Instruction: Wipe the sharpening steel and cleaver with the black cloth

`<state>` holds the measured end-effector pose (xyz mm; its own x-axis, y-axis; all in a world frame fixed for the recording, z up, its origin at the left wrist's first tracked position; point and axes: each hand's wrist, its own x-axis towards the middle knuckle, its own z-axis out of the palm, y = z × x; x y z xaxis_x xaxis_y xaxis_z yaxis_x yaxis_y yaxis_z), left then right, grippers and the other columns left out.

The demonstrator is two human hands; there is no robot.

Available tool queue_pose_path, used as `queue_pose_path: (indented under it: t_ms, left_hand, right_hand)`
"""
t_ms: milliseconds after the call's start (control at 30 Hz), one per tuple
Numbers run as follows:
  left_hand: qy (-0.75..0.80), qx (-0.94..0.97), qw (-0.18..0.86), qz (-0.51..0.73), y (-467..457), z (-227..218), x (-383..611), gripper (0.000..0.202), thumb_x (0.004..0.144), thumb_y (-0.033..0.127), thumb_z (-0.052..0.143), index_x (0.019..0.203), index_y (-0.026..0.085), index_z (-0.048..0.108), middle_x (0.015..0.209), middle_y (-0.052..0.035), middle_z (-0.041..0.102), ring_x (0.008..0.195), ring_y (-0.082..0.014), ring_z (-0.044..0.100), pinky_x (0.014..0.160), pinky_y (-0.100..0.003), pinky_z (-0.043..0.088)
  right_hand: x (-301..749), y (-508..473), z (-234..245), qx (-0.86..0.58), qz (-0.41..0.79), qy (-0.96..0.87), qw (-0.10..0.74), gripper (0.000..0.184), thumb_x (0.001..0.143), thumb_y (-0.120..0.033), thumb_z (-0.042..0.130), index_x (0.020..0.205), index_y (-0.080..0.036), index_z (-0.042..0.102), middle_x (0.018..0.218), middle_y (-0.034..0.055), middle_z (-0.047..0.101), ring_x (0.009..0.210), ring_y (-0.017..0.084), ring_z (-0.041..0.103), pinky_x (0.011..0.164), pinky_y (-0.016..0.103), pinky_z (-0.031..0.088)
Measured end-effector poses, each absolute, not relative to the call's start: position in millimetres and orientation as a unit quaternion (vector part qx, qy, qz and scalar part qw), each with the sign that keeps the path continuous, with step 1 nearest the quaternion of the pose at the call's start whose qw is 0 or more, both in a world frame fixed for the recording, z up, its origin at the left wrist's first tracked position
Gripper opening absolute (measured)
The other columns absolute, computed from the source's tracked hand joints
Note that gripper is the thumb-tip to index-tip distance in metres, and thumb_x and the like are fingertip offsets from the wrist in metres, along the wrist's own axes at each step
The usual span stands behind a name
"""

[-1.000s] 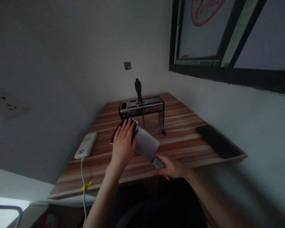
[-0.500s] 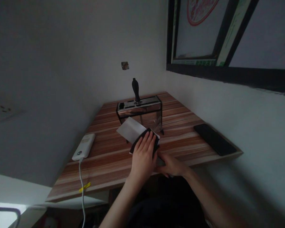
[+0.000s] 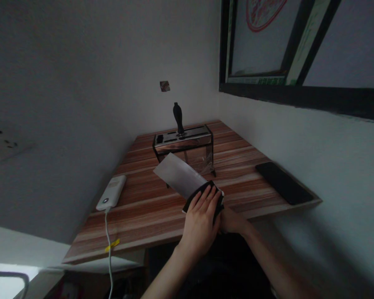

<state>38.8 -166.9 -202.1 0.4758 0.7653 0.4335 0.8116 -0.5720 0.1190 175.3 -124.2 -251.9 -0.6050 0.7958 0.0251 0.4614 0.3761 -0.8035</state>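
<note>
A broad cleaver (image 3: 179,173) shows its grey blade, angled up and left over the table in front of the knife stand. My left hand (image 3: 201,220) presses a black cloth (image 3: 189,202) over the blade near its handle end, fingers together on the cloth. Behind and below it, my right hand (image 3: 232,219) is closed at the cleaver's near end. The handle and most of the right fingers are hidden by the left hand and cloth. The knife stand (image 3: 199,132) has a metal top with slots, dark side frames and a black-handled tool (image 3: 177,118) standing in it.
A white power bank (image 3: 112,192) with a white cable (image 3: 108,236) lies at the table's left, and yellow tape (image 3: 112,245) sits by the front edge. A black phone (image 3: 282,182) lies at the right edge. Walls border the wood-grain table (image 3: 149,211).
My left hand and the black cloth have slid right and toward me along the cleaver, uncovering more of its blade. The blade's far end stays almost where it was.
</note>
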Motion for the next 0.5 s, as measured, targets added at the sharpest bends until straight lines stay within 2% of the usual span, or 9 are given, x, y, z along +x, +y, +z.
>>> queue_pose_path:
  t_ms: [67,233,367,500]
  left_hand:
    - [-0.464,-0.857,0.057,-0.218,-164.9,-201.0,37.9,0.052,0.092,0.020,0.048,0.143,0.018,0.040,0.151,-0.0063,0.039,0.141,-0.0214,0.034,0.114,-0.043,0.035]
    - [-0.483,-0.846,0.085,-0.209,-153.3,-189.6,27.6,0.054,0.092,0.021,0.048,0.145,0.021,0.037,0.153,-0.0075,0.035,0.143,-0.0227,0.030,0.114,-0.045,0.034]
    - [-0.517,-0.818,0.121,-0.221,-136.2,-176.8,7.6,0.051,0.094,0.020,0.044,0.145,0.016,0.037,0.152,-0.0094,0.037,0.142,-0.0224,0.031,0.115,-0.044,0.032]
    - [-0.547,-0.788,0.154,-0.238,-116.8,-164.1,-17.0,0.050,0.093,0.018,0.043,0.142,0.011,0.040,0.150,-0.0127,0.040,0.141,-0.0241,0.033,0.115,-0.046,0.031]
  right_hand:
    - [173.0,-125.1,-248.0,-0.404,0.426,-0.784,0.201,0.030,0.055,-0.001,0.048,0.074,-0.015,0.067,0.066,0.0046,0.071,0.068,0.022,0.064,0.064,0.030,0.053]
    - [167.2,-127.7,-236.3,-0.389,0.523,-0.722,0.232,0.031,0.066,-0.010,0.058,0.096,-0.013,0.063,0.066,0.0007,0.066,0.047,0.013,0.055,0.043,0.023,0.042]
    - [167.6,-126.8,-235.0,-0.347,0.579,-0.698,0.239,0.034,0.073,-0.024,0.068,0.103,-0.015,0.056,0.074,-0.0013,0.062,0.041,0.008,0.051,0.038,0.018,0.039]
    - [169.5,-126.0,-236.4,-0.323,0.595,-0.698,0.234,0.035,0.075,-0.029,0.071,0.102,-0.016,0.054,0.071,-0.0046,0.055,0.039,0.004,0.048,0.035,0.015,0.035]
